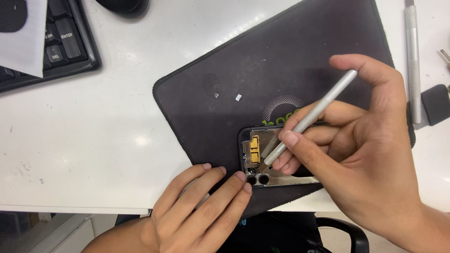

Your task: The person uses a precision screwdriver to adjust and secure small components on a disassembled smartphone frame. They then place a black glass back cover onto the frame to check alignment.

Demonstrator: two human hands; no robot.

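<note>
An opened phone [255, 157] lies on a black mat [262, 70], its inside showing a yellow part and two round camera lenses at its near edge. My right hand [365, 154] grips a slim silver screwdriver [314, 112] like a pen, its tip down inside the phone beside the yellow part. My left hand [201, 208] rests flat on the mat's near edge, fingertips touching the phone's near-left corner by the lenses. Two tiny loose parts [238, 97] lie on the mat beyond the phone.
A black keyboard [61, 47] partly covered by white paper [26, 37] sits at the far left on the white desk [93, 140]. A second silver tool [412, 61] and a small black block [435, 104] lie right of the mat. A chair armrest [347, 232] shows below the desk edge.
</note>
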